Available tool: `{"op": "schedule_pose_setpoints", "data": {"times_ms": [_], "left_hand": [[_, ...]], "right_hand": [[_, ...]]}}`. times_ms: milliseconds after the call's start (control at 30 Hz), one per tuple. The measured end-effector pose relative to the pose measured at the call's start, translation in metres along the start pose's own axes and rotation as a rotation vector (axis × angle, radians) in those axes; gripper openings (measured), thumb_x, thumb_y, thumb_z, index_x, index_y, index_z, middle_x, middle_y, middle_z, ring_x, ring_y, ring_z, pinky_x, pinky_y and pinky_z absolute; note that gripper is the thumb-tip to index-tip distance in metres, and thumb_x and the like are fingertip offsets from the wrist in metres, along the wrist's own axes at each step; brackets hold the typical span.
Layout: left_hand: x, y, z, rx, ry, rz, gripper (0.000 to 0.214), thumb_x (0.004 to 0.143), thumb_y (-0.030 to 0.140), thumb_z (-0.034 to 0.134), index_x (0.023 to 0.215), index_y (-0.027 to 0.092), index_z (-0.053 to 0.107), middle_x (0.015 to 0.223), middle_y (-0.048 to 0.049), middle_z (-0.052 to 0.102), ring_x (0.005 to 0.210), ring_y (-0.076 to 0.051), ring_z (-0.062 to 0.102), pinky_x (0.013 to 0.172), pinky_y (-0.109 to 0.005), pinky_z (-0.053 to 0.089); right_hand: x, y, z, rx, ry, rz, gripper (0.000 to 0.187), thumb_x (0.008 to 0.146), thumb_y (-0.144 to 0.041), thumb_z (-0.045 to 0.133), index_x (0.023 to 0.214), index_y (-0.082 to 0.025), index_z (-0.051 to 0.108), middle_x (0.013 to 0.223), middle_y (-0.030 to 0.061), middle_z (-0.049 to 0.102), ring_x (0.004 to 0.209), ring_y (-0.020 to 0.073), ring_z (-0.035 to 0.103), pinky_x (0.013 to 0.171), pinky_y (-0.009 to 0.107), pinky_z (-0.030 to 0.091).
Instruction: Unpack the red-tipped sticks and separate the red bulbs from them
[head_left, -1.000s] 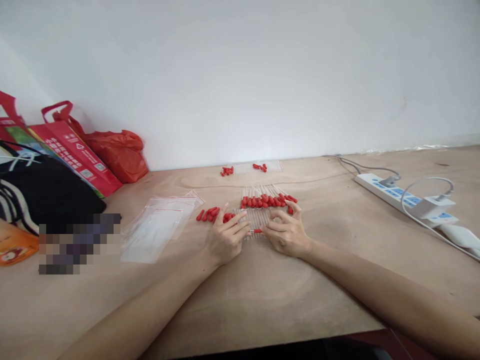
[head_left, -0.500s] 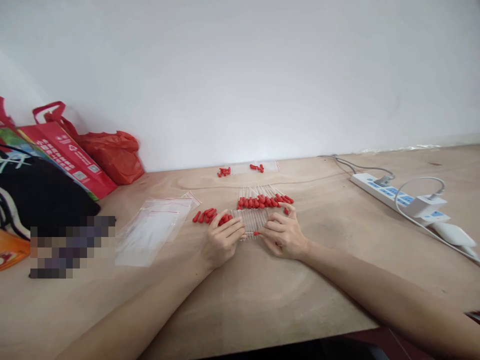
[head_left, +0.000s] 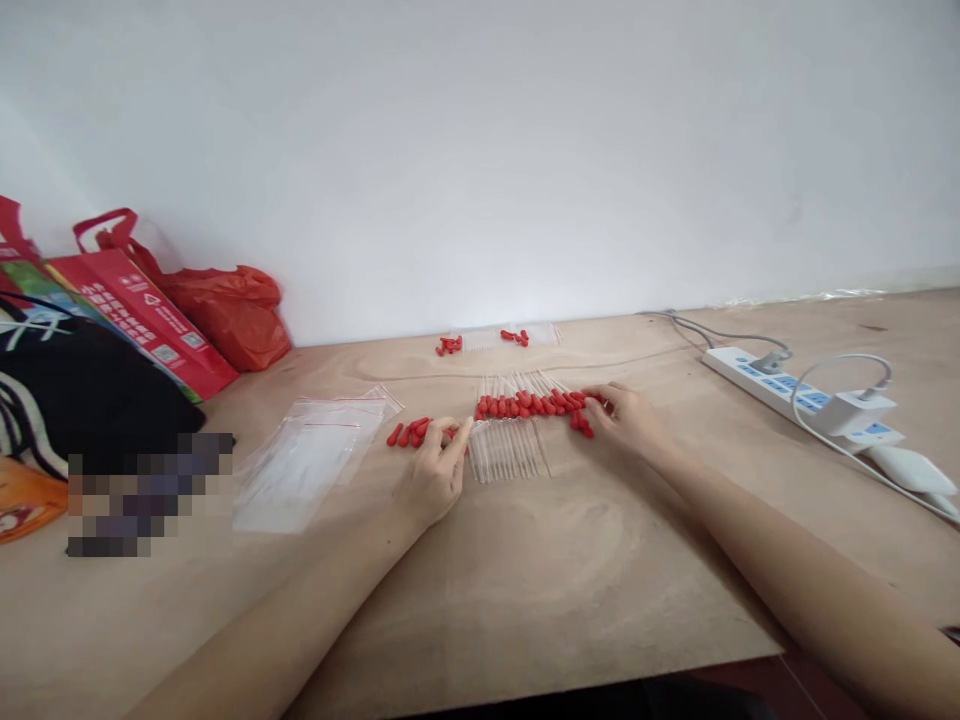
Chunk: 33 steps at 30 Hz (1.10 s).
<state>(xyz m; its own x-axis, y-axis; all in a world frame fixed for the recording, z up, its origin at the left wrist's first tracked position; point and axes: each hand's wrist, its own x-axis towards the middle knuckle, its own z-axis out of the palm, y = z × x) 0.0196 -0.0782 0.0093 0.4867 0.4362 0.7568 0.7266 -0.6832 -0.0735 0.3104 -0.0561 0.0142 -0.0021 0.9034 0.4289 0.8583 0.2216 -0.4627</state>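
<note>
Clear glass droppers with red rubber bulbs (head_left: 517, 405) lie in a row, their thin tubes pointing toward the wall. My right hand (head_left: 619, 415) is at the right end of this row, fingers closed on the red bulb end of a dropper. A few red bulbs (head_left: 581, 425) lie just below those fingertips. In front of the row is a set of bare glass tubes (head_left: 510, 450), side by side. My left hand (head_left: 437, 465) rests left of the tubes, finger and thumb apart over loose red bulbs (head_left: 409, 433), some partly hidden by it.
Clear zip bags (head_left: 307, 460) lie flat at left. Near the wall is another bag (head_left: 480, 340) with red bulbs beside and on it. A white power strip (head_left: 780, 385) with plugs and cables is at right; red bags (head_left: 232, 310) and a black bag (head_left: 97, 395) stand at far left.
My right hand has moved from the glass tubes up and right to the end of the dropper row. The left hand has drawn slightly left, off the tubes, to the loose bulbs.
</note>
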Motion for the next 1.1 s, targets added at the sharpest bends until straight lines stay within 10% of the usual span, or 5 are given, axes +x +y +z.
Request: {"op": "schedule_pose_setpoints", "data": {"times_ms": [233,567,1100], "left_hand": [[0.004,0.001,0.003,-0.025,0.051,0.077,0.040,0.083,0.005,0.038,0.120,0.015,0.045,0.084,-0.0063,0.052,0.076,-0.013,0.055,0.067,-0.023,0.049],[0.011,0.014,0.005,-0.065,0.047,0.169,0.016,0.080,0.007,0.043,0.081,0.015,0.057,0.070,-0.0029,0.061,0.066,-0.012,0.056,0.066,-0.024,0.050],[0.010,0.015,0.014,-0.296,-0.191,0.081,0.036,0.078,0.032,0.057,0.106,0.009,0.056,0.083,-0.0085,0.065,0.079,-0.018,0.056,0.073,-0.033,0.050]], "right_hand": [[0.004,0.010,-0.006,-0.109,-0.094,0.286,0.020,0.069,-0.038,0.053,0.075,-0.020,0.060,0.073,0.0025,0.065,0.067,0.0161,0.057,0.056,0.025,0.034],[0.006,0.014,0.003,-0.012,-0.166,0.280,0.037,0.075,-0.051,0.043,0.065,-0.021,0.062,0.062,0.0013,0.062,0.056,0.0134,0.052,0.049,0.024,0.029],[0.022,0.015,0.021,0.162,-0.098,0.456,0.049,0.064,-0.064,0.050,0.078,-0.020,0.066,0.068,0.0042,0.066,0.059,0.0158,0.057,0.052,0.025,0.037]]}}
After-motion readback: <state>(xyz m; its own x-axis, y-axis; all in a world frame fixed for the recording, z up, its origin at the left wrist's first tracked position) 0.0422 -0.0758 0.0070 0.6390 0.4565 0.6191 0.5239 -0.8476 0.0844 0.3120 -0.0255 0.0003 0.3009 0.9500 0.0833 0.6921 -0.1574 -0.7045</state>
